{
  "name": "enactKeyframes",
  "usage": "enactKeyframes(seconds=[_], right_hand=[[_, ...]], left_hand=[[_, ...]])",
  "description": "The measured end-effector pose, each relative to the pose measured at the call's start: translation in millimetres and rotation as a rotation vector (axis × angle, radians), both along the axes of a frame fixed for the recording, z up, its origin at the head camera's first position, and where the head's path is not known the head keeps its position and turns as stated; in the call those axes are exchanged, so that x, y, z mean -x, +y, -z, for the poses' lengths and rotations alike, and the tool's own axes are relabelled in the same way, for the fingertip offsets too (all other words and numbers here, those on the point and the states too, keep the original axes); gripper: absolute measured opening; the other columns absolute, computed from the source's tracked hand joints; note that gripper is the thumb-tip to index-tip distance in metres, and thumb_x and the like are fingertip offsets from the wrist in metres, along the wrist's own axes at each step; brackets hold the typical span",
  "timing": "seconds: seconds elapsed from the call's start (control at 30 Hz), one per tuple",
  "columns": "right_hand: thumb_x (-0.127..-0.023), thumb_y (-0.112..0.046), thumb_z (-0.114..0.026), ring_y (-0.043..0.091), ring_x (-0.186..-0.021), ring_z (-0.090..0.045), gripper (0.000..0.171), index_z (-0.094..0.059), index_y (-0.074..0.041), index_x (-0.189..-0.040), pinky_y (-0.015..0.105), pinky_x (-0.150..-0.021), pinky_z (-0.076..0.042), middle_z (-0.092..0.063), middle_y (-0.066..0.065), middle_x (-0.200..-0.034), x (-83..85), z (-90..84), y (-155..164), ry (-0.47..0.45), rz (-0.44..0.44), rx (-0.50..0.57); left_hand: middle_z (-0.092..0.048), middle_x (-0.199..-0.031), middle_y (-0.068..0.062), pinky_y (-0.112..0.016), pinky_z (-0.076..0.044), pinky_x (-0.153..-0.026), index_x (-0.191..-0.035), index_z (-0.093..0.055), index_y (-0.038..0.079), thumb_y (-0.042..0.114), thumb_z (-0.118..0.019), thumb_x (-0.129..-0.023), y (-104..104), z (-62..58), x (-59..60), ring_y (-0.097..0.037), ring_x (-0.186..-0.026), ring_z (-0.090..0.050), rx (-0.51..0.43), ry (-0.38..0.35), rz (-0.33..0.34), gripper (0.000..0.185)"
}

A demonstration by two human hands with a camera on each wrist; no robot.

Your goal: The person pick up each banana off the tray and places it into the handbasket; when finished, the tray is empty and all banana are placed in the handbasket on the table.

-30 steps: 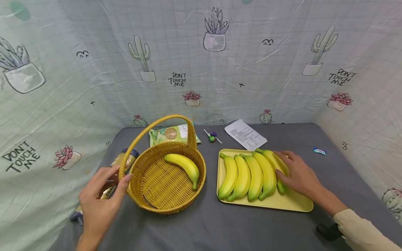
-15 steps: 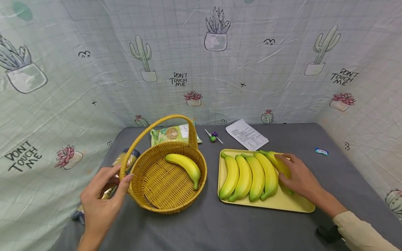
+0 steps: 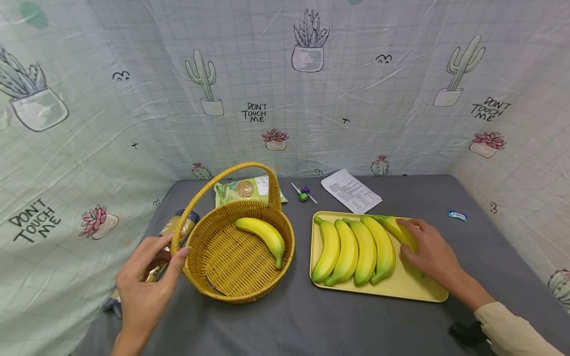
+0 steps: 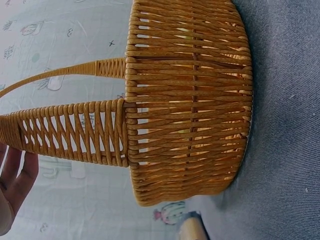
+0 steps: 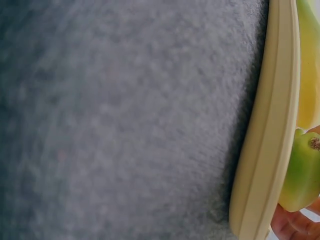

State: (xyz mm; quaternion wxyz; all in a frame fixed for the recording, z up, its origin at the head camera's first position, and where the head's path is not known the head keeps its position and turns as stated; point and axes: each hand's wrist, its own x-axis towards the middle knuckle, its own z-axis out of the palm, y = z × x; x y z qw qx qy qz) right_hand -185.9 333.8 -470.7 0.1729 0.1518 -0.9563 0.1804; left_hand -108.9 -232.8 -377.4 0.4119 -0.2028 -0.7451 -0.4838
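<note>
My left hand (image 3: 147,284) holds the handle of a round wicker basket (image 3: 224,262) at its left side, thumb and fingers around it. One banana (image 3: 263,236) lies inside the basket. On a yellow tray (image 3: 407,284), several bananas (image 3: 366,252) lie side by side. My right hand (image 3: 433,252) grips the rightmost banana (image 3: 403,233) over the tray's right part, covering much of it. In the left wrist view, fingers (image 4: 22,177) touch the woven handle. The right wrist view shows a green banana tip (image 5: 301,172) beyond the tray's edge, with fingers beneath it.
Behind the basket lies a green food packet (image 3: 240,190), and another packet (image 3: 178,225) lies to its left. Two lollipops (image 3: 304,194) and a stack of printed paper (image 3: 352,190) are at the back. A small blue wrapper (image 3: 457,215) lies far right.
My right hand has shifted right with the banana, whose lower end has swung away from the row, leaving a gap on the tray. The left hand still holds the basket handle.
</note>
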Motion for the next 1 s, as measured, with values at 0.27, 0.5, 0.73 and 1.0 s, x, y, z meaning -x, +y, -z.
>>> enactKeyframes(seconds=[0.27,0.5,0.73,1.0], right_hand=[[-0.084,-0.005,-0.079,0.049,-0.106,-0.059,0.061,-0.061,-0.001,-0.143,0.068,-0.071,-0.053,-0.058,0.027,-0.128,-0.9,-4.6,7,0.046,0.007,0.003],[-0.084,-0.005,-0.079,0.048,-0.105,-0.06,0.061,-0.062,-0.002,-0.142,0.068,-0.071,-0.054,-0.06,0.026,-0.125,1.8,-13.8,7,0.098,-0.004,0.004],[-0.085,-0.005,-0.078,0.047,-0.107,-0.059,0.061,-0.062,-0.004,-0.144,0.067,-0.072,-0.054,-0.06,0.025,-0.128,4.3,-25.4,0,0.107,-0.023,0.006],[-0.086,-0.007,-0.079,0.047,-0.108,-0.059,0.061,-0.062,-0.005,-0.145,0.066,-0.07,-0.054,-0.059,0.026,-0.13,5.5,-40.3,-14,0.077,-0.02,-0.005]], left_hand=[[-0.069,-0.096,-0.017,-0.013,-0.055,-0.073,-0.114,-0.074,-0.015,-0.017,-0.079,-0.084,0,-0.3,0.1,-0.009,-0.078,-0.065,0.005,-0.008,0.003,0.03],[-0.069,-0.096,-0.019,-0.013,-0.055,-0.073,-0.115,-0.074,-0.014,-0.017,-0.079,-0.084,-2,1.0,-0.4,-0.01,-0.078,-0.065,0.007,-0.014,-0.005,0.032],[-0.07,-0.099,-0.017,-0.013,-0.055,-0.074,-0.116,-0.075,-0.013,-0.017,-0.08,-0.084,-2,1.6,-0.5,-0.01,-0.079,-0.066,0.013,-0.024,-0.014,0.033],[-0.069,-0.098,-0.02,-0.013,-0.055,-0.073,-0.118,-0.075,-0.011,-0.016,-0.08,-0.085,-3,3.2,-0.7,-0.01,-0.078,-0.065,0.012,-0.028,-0.011,0.034]])
